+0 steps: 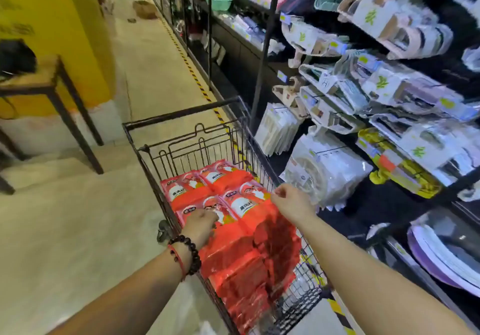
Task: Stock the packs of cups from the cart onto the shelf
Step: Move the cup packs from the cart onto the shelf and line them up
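A black wire cart [181, 116] stands in the aisle, filled with red-orange packs of cups [228, 176] lying side by side. My left hand [201, 227], with bead bracelets on the wrist, rests fingers-down on the near left pack [192, 208]. My right hand [292, 199] pinches the top right edge of the near right pack [246, 202]. The shelf [384, 199] of dark metal runs along the right, right beside the cart.
The shelf holds white packaged goods [324, 171], hangers [384, 18], yellow items [405, 171] and purple plates [441, 256]. A dark table [49, 85] stands by the yellow wall at left. Yellow-black floor tape [192, 72] runs along the shelf base. The beige floor stretches ahead.
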The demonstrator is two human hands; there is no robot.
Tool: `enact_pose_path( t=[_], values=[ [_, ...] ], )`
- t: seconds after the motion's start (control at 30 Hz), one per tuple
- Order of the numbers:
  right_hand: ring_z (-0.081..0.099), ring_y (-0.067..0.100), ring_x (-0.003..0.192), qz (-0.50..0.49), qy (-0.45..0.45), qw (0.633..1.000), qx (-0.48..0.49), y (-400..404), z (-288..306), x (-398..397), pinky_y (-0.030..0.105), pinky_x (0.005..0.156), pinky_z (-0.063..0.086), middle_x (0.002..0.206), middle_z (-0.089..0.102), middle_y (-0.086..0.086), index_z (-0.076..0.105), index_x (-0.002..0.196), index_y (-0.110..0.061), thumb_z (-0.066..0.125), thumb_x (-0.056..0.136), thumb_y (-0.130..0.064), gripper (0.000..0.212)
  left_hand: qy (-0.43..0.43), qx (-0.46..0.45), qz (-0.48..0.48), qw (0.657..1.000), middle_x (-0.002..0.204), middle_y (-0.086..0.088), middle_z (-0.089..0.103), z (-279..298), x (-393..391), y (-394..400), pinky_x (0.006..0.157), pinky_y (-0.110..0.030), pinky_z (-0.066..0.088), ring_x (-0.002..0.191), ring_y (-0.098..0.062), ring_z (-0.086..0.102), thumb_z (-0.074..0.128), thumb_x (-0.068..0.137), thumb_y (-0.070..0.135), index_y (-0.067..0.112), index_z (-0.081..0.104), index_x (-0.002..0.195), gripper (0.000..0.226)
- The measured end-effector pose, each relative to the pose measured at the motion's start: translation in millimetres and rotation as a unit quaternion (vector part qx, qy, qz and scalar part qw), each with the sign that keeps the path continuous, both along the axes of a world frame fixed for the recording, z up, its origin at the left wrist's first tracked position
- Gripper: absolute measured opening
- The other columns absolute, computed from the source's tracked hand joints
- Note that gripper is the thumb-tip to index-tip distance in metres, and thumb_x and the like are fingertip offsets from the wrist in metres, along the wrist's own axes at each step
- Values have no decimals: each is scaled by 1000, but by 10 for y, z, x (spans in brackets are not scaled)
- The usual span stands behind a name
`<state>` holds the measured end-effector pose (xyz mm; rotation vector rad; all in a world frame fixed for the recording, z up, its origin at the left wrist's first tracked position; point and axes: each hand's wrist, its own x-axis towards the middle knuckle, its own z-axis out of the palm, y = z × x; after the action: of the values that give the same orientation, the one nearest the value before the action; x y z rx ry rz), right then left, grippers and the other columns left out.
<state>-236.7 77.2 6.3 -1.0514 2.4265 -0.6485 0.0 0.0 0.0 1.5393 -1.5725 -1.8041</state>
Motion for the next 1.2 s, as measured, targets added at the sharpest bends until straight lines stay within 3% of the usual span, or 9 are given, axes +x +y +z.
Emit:
enact_pose_path(
  t=[0.1,0.23,0.37,0.53,0.7,0.8,0.9,1.07,1.2],
  values=[
    [61,26,89,44,12,999,25,-257,-44,-278,36,75,49,92,66,2,56,79,-25,63,83,-36,14,-10,9,59,998,76,-11,45,-41,-159,54,47,-22,29,54,-17,39,50,93,18,13,49,81,13],
    [57,25,82,56,-74,989,118,-566,-264,-606,34,70,44,86,61,6,52,83,-17,71,74,-55,43,14,64,134,989,66,-8,46,-80,-296,197,39,-16,30,43,-16,45,53,91,20,15,46,77,16],
    [64,22,79,45,-238,949,201,-705,-478,-723,25,60,47,108,66,15,55,126,-5,80,76,-50,72,31,99,195,975,61,-5,45,-68,-405,257,43,-20,31,43,-15,45,57,90,19,17,47,70,23],
    [68,29,94,69,-284,921,258,-764,-630,-777,43,93,54,105,71,12,64,106,-14,81,75,-49,50,49,145,243,958,68,-2,51,-8,-503,282,48,-21,35,52,-13,49,58,90,24,17,54,84,9],
    [74,35,83,41,-351,909,220,-659,-620,-805,43,70,61,96,75,20,64,111,-5,87,73,-32,52,62,179,266,945,81,-3,54,6,-557,315,58,-24,41,60,-12,52,60,87,27,20,57,95,11],
    [75,37,83,11,-371,912,177,-473,-606,-943,51,76,62,95,76,21,64,114,-4,89,67,-33,61,52,200,251,946,86,-2,56,37,-582,323,76,-30,48,73,-14,54,59,89,32,22,57,96,12],
    [73,33,82,-25,-379,918,112,-193,-464,-1042,45,72,61,101,72,20,57,114,-10,90,56,-43,75,66,216,243,943,95,-1,59,77,-632,293,89,-35,51,86,-14,56,61,89,39,24,58,105,23],
    [73,24,75,5,-434,901,6,38,-68,-715,35,65,57,101,72,14,57,118,-17,84,75,-27,52,143,235,192,942,125,0,59,85,-722,309,96,-48,49,117,-20,58,74,74,57,33,53,122,58],
    [74,21,75,54,-461,884,-50,-10,153,-120,31,62,58,100,74,9,55,114,-24,86,58,-25,64,279,173,202,923,118,-15,70,81,-599,325,88,-57,54,104,-38,68,82,69,30,22,52,128,67]
  ],
)
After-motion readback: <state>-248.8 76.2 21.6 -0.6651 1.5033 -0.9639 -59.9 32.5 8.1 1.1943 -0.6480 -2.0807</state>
